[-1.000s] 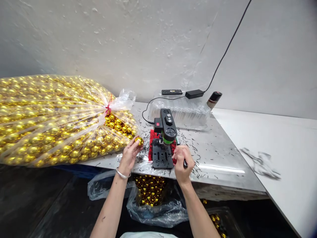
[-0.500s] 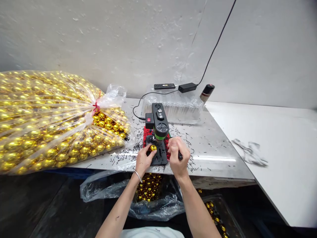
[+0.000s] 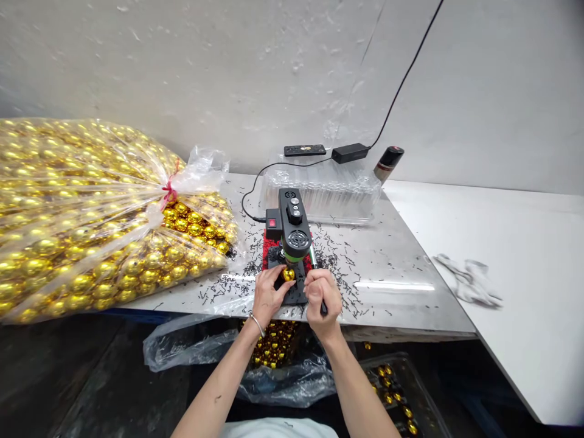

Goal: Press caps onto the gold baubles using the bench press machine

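Observation:
Under the head of a small black machine [image 3: 295,225] sits a shiny gold ball [image 3: 288,274]. My left hand [image 3: 268,293] pinches this ball from the left, over the machine's dark base plate [image 3: 296,296]. Closed round the black grip of the machine's lever [image 3: 323,308] is my right hand [image 3: 323,299], just right of the base. A red mat [image 3: 267,243] lies beneath the machine. Short black shavings [image 3: 342,295] are scattered about it on the grey table [image 3: 392,255].
A big clear bag of gold balls [image 3: 104,225] lies at left. Behind the machine stands a clear plastic box [image 3: 319,194], with a power adapter [image 3: 350,152] and a can [image 3: 389,164]. A glove [image 3: 469,280] lies at right; an open bag [image 3: 201,347] hangs below.
My right hand has moved slightly left and down with the lever, closer to the base. My left hand still holds the gold ball, and the view has shifted a little.

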`<state>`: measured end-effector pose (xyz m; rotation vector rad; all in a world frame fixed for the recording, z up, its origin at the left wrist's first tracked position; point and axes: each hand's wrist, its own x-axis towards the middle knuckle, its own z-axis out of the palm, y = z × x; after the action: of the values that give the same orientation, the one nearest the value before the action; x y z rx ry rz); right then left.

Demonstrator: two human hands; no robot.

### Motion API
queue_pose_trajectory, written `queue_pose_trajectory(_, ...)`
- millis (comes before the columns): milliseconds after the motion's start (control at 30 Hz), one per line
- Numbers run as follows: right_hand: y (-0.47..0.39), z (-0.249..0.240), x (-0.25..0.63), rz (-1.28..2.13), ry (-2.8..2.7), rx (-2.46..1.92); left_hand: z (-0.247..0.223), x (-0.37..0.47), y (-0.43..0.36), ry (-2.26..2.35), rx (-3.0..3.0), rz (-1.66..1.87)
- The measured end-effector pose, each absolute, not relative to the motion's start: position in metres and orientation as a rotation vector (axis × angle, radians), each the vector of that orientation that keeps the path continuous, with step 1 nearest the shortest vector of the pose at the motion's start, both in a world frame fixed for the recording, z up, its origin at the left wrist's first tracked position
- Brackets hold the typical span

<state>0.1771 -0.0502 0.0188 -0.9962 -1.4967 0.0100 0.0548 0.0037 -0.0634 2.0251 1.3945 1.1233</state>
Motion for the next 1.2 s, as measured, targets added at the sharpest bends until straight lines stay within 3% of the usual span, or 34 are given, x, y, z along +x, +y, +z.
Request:
queue_pose_trajectory(533, -0.032, -0.031, 0.179, -0.130, -1.490, -0.878, -0.067, 0.054, 0.003, 1.381, 2.059, 1.145)
queue_pose_trajectory(700, -0.037, -0.006, 0.179, -0.149, -1.547, -0.863, -0.066, 0.055, 0.005, 1.373, 2.035, 1.165)
queue_pose_trajectory(967, -0.046, 0.070, 0.172, 0.202, -1.312, -1.124, -0.058, 0.047, -0.018, 1.405, 1.990, 1.311)
queue_pose_trajectory(1200, -0.048, 0.057, 0.170, 0.179, -1.311, -1.079, -0.080, 0.010, -0.094, 1.266, 2.356, 1.194)
